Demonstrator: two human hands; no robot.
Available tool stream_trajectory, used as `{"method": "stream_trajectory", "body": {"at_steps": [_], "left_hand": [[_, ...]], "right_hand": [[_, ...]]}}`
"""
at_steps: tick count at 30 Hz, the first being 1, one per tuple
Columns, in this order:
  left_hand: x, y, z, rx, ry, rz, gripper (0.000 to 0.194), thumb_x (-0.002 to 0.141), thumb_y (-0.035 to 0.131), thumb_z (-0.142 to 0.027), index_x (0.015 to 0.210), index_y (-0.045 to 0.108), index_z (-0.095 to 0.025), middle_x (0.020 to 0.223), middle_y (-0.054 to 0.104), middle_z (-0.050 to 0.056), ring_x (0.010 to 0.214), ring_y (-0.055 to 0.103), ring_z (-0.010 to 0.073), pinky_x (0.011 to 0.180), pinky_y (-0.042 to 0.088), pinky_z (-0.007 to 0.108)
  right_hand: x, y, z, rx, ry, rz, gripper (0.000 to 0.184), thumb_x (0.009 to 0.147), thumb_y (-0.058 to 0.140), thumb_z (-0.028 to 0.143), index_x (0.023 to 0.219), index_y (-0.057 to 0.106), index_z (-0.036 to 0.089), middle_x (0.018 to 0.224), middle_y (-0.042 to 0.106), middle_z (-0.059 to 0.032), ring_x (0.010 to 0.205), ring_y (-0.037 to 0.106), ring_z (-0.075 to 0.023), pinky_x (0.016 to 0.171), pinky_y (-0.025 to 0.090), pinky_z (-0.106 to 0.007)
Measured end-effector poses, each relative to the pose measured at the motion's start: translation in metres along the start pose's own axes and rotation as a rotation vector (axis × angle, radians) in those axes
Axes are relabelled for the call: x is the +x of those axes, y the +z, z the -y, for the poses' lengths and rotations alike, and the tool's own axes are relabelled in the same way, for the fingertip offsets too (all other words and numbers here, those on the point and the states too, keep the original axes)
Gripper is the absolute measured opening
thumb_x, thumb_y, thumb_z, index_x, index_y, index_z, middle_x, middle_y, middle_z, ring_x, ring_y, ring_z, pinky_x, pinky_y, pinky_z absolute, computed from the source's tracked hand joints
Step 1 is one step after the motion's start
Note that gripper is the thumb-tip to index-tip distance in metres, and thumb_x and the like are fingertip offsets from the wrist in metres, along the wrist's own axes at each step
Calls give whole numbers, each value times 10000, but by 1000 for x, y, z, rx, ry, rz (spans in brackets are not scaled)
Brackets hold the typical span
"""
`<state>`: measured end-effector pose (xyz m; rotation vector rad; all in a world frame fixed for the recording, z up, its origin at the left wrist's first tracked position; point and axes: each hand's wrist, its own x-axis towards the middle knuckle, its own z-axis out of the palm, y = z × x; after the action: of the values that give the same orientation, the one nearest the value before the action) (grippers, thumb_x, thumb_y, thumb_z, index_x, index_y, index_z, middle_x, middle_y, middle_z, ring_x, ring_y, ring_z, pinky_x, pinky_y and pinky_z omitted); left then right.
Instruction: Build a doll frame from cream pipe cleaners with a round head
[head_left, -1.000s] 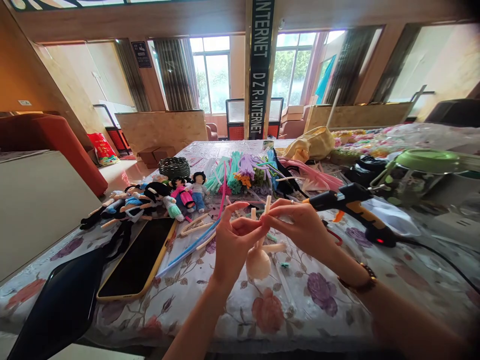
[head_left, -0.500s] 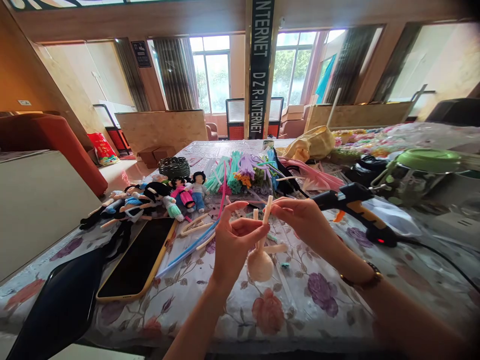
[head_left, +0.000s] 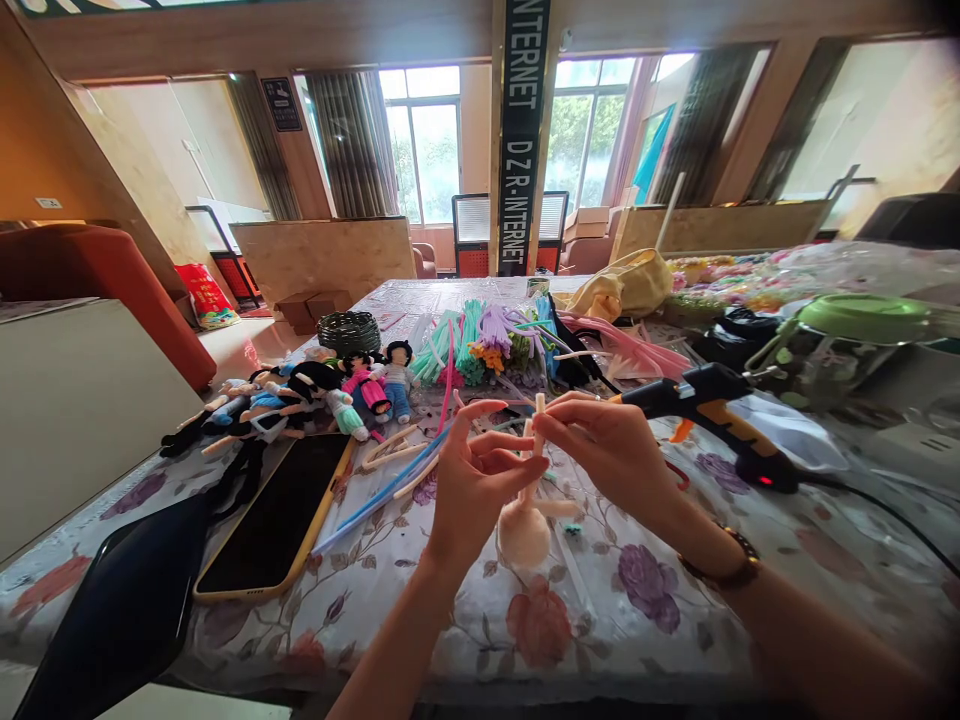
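Across the lower frame there's a flowery tablecloth (head_left: 360,640), with a phone (head_left: 277,515) lower left and a glue gun (head_left: 712,415) right of center. Right hand (head_left: 607,450) and left hand (head_left: 480,480) both have thumb and fingers pinched on the cream fuzzy doll piece (head_left: 524,533), just below center, round end hanging down. Little dolls (head_left: 367,385) sit left of that.

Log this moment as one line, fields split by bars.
left hand: pinching cream doll piece | right hand: fingers at its upright limb | glue gun: lying right, red light on
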<state>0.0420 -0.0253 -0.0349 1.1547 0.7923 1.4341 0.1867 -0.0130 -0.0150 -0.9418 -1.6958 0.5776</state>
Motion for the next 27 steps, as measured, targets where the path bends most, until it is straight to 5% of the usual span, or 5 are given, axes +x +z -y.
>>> {"method": "stream_trajectory", "body": {"at_steps": [9,27], "left_hand": [[-2,4,-6,-8,3,-47,527,570,806,-260,1004,510,-223,688,691,-26,529,647,129,498,502,205],[-5,7,-8,-13,9,-70,464,598,788,-252,978,522,-226,656,693,-26,472,620,119,483,501,210]], "right_hand": [[1,1,-7,190,8,17,114,732,688,300,667,694,206,747,652,-32,687,585,-152,642,473,-304],[3,-2,-1,116,-30,20,152,811,605,304,725,685,207,811,669,-36,775,603,-160,718,476,-310]]}}
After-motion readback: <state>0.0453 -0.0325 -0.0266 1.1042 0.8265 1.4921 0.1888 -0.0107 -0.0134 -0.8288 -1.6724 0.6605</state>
